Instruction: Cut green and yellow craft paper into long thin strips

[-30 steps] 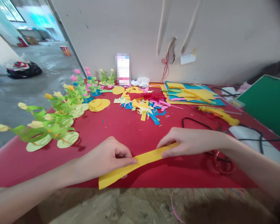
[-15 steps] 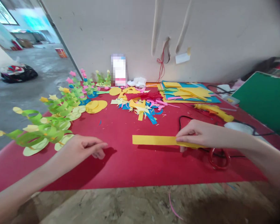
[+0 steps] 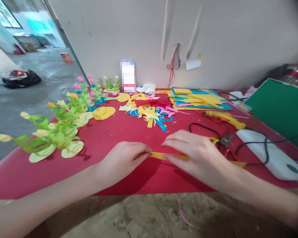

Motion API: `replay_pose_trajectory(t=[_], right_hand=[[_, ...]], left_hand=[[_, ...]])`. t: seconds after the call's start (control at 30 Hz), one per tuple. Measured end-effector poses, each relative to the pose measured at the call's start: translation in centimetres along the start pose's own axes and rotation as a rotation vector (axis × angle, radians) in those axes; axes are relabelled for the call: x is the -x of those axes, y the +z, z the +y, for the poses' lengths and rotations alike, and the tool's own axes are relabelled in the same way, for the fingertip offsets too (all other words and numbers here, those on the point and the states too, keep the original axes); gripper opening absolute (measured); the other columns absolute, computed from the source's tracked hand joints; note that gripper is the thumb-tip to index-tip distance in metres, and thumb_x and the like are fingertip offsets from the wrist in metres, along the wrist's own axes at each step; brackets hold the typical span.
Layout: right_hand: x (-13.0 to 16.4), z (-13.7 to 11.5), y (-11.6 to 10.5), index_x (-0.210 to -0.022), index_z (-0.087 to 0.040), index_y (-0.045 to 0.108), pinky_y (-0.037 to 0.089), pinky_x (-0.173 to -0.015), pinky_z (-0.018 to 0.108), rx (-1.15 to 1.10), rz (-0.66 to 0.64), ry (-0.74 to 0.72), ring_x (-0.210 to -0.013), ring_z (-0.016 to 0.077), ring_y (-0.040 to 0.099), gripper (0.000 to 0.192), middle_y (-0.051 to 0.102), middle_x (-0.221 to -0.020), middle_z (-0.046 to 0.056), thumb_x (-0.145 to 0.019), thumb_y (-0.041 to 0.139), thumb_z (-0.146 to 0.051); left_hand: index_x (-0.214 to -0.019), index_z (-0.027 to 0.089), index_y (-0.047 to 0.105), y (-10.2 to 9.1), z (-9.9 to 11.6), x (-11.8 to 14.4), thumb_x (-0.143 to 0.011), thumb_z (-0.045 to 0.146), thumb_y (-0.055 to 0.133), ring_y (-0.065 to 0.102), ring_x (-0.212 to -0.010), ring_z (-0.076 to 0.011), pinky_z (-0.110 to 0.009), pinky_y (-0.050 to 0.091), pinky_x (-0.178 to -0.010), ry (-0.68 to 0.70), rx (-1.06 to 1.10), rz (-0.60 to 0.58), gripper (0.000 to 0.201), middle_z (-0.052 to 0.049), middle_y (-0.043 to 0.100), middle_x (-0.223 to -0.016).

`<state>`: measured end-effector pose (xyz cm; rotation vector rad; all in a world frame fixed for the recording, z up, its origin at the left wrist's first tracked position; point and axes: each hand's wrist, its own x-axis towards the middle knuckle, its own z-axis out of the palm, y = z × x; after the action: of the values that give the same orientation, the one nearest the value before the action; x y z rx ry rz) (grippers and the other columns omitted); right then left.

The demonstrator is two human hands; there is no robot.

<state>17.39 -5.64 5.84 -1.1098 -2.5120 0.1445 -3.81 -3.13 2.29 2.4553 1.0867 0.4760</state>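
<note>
A narrow yellow paper strip point(image 3: 156, 155) is stretched level above the red table cover, tilted nearly edge-on. My left hand point(image 3: 124, 158) pinches its left end between thumb and fingers. Around the middle of the strip is my right hand point(image 3: 196, 150), thumb on the near side and fingers on the far side; how firmly it grips is unclear. The strip's right end pokes out beyond my right wrist. Just past that hand lie scissors point(image 3: 225, 140), partly hidden. Green paper plant shapes on pale round bases point(image 3: 72, 148) stand left of my left hand.
Paper scraps point(image 3: 151, 112) are heaped at the back middle, beside yellow discs point(image 3: 103, 113). Stacked coloured sheets point(image 3: 201, 99), a yellow glue gun point(image 3: 224, 119), a black cord and a long white object point(image 3: 268, 155) occupy the right. A blurred-out phone-like screen point(image 3: 128, 76) leans on the wall.
My left hand has moved right and taken the strip's left end. My right hand has shifted slightly left along it, its fingers spread more. The strip has turned edge-on, and the scissors' blades now show.
</note>
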Motion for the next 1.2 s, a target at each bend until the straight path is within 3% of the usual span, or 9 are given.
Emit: replay_pose_trajectory(t=[0.07, 0.17, 0.27, 0.4, 0.57, 0.73, 0.87, 1.03, 1.2], right_hand=[[1.0, -0.2, -0.7, -0.084, -0.016, 0.06, 0.036, -0.069, 0.026, 0.023, 0.05, -0.132, -0.076, 0.0141, 0.049, 0.014, 0.059, -0.082, 0.004, -0.082, 0.046, -0.021], [2.5, -0.2, -0.7, -0.08, -0.018, 0.059, 0.036, -0.065, 0.023, -0.111, -0.337, -0.252, -0.07, 0.0108, 0.048, 0.016, 0.057, -0.076, 0.0, -0.084, 0.044, -0.02], [3.6, 0.4, 0.6, -0.087, -0.019, 0.058, 0.037, -0.068, 0.022, -0.238, -0.634, -0.205, -0.075, 0.0104, 0.052, 0.015, 0.058, -0.082, 0.0, -0.084, 0.045, -0.027], [4.1, 1.3, 2.0, -0.087, -0.019, 0.058, 0.037, -0.073, 0.024, -0.316, -0.695, -0.176, -0.08, 0.0116, 0.054, 0.019, 0.058, -0.086, 0.001, -0.084, 0.043, -0.031], [4.0, 0.9, 1.9, -0.083, -0.018, 0.056, 0.038, -0.069, 0.024, -0.261, -0.715, -0.231, -0.076, 0.0112, 0.054, 0.018, 0.057, -0.084, 0.0, -0.085, 0.041, -0.029], [2.9, 1.5, 1.4, -0.083, -0.018, 0.054, 0.039, -0.064, 0.023, -0.288, -0.661, -0.129, -0.071, 0.0112, 0.053, 0.016, 0.057, -0.084, 0.001, -0.085, 0.04, -0.026], [0.1, 5.2, 2.0, -0.079, -0.016, 0.055, 0.039, -0.062, 0.023, -0.289, -0.336, 0.222, -0.069, 0.0127, 0.054, 0.019, 0.059, -0.078, 0.002, -0.084, 0.04, -0.027], [-4.1, 9.8, 3.2, -0.087, -0.013, 0.053, 0.039, -0.065, 0.025, -0.198, -0.073, 0.347, -0.074, 0.014, 0.053, 0.017, 0.06, -0.086, 0.007, -0.079, 0.044, -0.025], [-5.7, 10.7, 1.7, -0.082, -0.012, 0.059, 0.039, -0.052, 0.022, -0.204, -0.123, 0.381, -0.051, 0.0112, 0.054, 0.022, 0.061, -0.062, 0.003, -0.077, 0.045, -0.028]], left_hand=[[-0.083, 0.018, 0.059, -0.3, -0.6, -0.1, -0.083, 0.026, 0.044, 0.06, -0.067, -0.013, -0.021, 0.042, -0.061, -0.098, 0.066, 0.014, 0.017, 0.0, 0.065, -0.076], [-0.083, 0.018, 0.057, -0.7, -1.2, -0.2, -0.083, 0.033, 0.044, 0.061, -0.068, -0.0138, -0.021, 0.043, -0.063, -0.189, 0.192, 0.042, 0.019, 0.0, 0.065, -0.072], [-0.083, 0.018, 0.056, -0.5, -1.3, -0.1, -0.082, 0.034, 0.045, 0.061, -0.065, -0.0127, -0.02, 0.044, -0.064, -0.23, 0.27, 0.037, 0.019, 0.001, 0.065, -0.07], [-0.083, 0.018, 0.056, 0.0, -1.1, 0.2, -0.082, 0.033, 0.046, 0.061, -0.064, -0.0119, -0.02, 0.044, -0.064, -0.227, 0.292, 0.012, 0.018, 0.002, 0.064, -0.073], [-0.083, 0.018, 0.056, 0.1, -0.9, 0.0, -0.083, 0.03, 0.045, 0.061, -0.063, -0.0114, -0.019, 0.043, -0.064, -0.221, 0.316, -0.011, 0.017, 0.002, 0.063, -0.066], [-0.082, 0.019, 0.057, -0.2, -0.7, 0.0, -0.082, 0.03, 0.046, 0.061, -0.063, -0.0112, -0.018, 0.044, -0.064, -0.236, 0.349, 0.016, 0.016, 0.003, 0.063, -0.066], [-0.082, 0.019, 0.056, -0.6, -0.2, 0.3, -0.081, 0.03, 0.048, 0.061, -0.063, -0.0114, -0.018, 0.045, -0.063, -0.203, 0.357, 0.106, 0.014, 0.002, 0.064, -0.067], [-0.08, 0.019, 0.057, -0.5, 0.1, 0.8, -0.082, 0.026, 0.047, 0.059, -0.062, -0.0096, -0.016, 0.042, -0.06, -0.108, 0.221, 0.084, 0.013, 0.002, 0.064, -0.07], [-0.084, 0.021, 0.059, -0.3, -0.7, 1.1, -0.083, 0.028, 0.044, 0.06, -0.069, -0.0133, -0.021, 0.043, -0.066, -0.042, 0.018, 0.025, 0.016, 0.0, 0.066, -0.08]])
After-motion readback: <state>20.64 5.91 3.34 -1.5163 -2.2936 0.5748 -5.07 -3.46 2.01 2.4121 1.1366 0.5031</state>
